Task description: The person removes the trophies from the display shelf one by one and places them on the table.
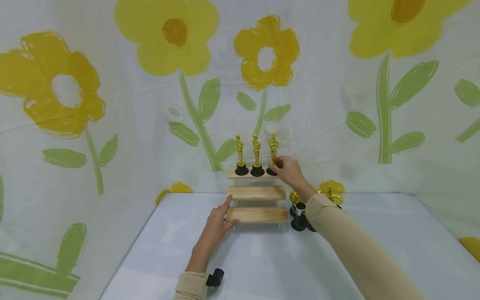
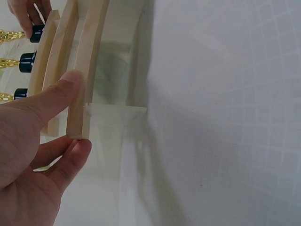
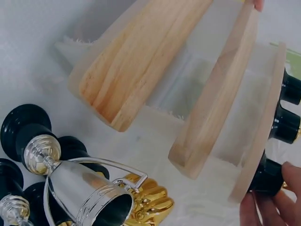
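No text, label, brand, number or sign could be read in any of the three views. Faint pale marks [image 1: 170, 250] showed on the table [image 1: 258, 283] in the head view, too dim to make out as letters or figures.
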The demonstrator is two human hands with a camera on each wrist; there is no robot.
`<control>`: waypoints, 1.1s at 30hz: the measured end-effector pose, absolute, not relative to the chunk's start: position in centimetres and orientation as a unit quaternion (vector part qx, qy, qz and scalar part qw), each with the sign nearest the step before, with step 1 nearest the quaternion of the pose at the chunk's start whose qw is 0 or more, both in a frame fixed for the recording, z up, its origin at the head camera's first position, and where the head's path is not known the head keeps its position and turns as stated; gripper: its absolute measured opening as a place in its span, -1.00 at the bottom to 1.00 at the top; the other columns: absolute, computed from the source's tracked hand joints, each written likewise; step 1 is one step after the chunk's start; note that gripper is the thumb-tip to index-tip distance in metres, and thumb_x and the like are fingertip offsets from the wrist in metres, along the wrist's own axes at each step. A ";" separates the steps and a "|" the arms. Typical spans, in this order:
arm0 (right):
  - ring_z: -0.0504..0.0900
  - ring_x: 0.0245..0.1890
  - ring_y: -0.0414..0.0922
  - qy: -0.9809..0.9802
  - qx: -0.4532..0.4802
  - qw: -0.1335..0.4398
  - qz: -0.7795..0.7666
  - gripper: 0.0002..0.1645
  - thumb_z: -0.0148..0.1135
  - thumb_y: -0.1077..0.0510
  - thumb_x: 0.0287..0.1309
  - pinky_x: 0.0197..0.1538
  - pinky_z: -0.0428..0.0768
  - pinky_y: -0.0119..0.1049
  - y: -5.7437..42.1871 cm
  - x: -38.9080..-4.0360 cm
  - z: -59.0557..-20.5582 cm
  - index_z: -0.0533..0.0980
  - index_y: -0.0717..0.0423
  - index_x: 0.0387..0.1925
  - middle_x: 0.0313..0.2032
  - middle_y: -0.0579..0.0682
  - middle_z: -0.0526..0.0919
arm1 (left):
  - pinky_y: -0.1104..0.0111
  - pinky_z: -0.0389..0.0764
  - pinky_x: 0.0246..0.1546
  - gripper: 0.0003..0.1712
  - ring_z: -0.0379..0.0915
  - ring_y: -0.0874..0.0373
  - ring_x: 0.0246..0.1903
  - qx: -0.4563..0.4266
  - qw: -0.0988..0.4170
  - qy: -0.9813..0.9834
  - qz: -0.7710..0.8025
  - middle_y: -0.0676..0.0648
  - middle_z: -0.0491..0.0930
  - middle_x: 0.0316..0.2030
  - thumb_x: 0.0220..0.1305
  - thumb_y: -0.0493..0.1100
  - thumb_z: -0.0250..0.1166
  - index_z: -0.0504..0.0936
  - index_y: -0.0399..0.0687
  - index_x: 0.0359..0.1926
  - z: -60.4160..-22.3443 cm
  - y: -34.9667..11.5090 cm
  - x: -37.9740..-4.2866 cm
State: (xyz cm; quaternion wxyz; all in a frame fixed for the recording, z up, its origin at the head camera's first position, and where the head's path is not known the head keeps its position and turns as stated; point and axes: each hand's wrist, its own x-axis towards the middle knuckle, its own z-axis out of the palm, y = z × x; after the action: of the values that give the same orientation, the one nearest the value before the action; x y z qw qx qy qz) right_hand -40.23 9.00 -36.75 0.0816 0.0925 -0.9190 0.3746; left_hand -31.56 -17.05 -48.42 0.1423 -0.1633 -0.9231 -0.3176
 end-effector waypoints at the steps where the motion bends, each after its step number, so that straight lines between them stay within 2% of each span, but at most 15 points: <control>1: 0.61 0.10 0.12 -0.921 0.089 0.085 0.369 -0.50 0.18 0.04 0.36 0.10 0.59 0.02 8.9 -40.2 -36.7 0.47 0.23 0.22 0.11 0.23 0.62 | 0.20 0.61 -0.18 -0.05 0.52 -0.09 -0.11 -0.163 0.144 -0.923 -0.317 -0.27 0.64 0.04 0.10 -0.08 0.47 0.23 -0.16 0.46 -48.4 -17.0 -31.5; 7: 0.67 -0.12 0.09 -0.933 0.085 0.093 0.337 -0.61 0.22 0.04 0.33 -0.12 0.62 -0.06 8.8 -40.0 -36.0 0.59 0.23 0.04 -0.09 0.20 0.71 | 0.23 0.60 -0.19 -0.05 0.51 -0.06 -0.13 -0.164 0.148 -0.923 -0.314 -0.25 0.65 0.03 0.11 -0.07 0.47 0.24 -0.17 0.45 -48.3 -17.2 -31.5; 11: 0.67 -0.19 0.06 -0.936 0.086 0.088 0.330 -0.65 0.22 0.04 0.33 -0.21 0.61 -0.13 8.7 -40.1 -35.7 0.62 0.20 0.00 -0.14 0.17 0.73 | 0.20 0.59 -0.18 -0.05 0.51 -0.06 -0.14 -0.161 0.148 -0.925 -0.310 -0.24 0.65 0.03 0.11 -0.06 0.47 0.23 -0.15 0.46 -48.1 -17.4 -31.5; 17: 0.61 -0.38 -0.01 -0.940 0.085 0.089 0.319 -0.74 0.21 0.07 0.34 -0.39 0.48 -0.26 8.4 -40.1 -35.2 0.66 0.19 -0.19 -0.28 0.16 0.72 | 0.18 0.60 -0.16 -0.04 0.50 -0.06 -0.12 -0.159 0.146 -0.925 -0.312 -0.26 0.64 0.05 0.10 -0.07 0.47 0.22 -0.12 0.47 -48.0 -17.4 -31.8; 33: 0.48 -0.52 -0.10 -0.940 0.086 0.081 0.319 -0.75 0.21 0.08 0.34 -0.47 0.37 -0.32 8.8 -40.3 -35.7 0.62 0.21 -0.29 -0.37 0.15 0.68 | 0.25 0.62 -0.19 -0.04 0.50 -0.01 -0.13 -0.158 0.147 -0.925 -0.312 -0.24 0.64 0.05 0.10 -0.07 0.47 0.23 -0.11 0.46 -48.3 -17.0 -31.6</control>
State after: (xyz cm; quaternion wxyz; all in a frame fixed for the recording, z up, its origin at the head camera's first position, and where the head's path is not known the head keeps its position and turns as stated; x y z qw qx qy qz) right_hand -40.26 8.79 -35.71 0.0808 0.0857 -0.9403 0.3195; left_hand -31.57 -17.04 -48.34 0.1469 -0.1578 -0.9251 -0.3125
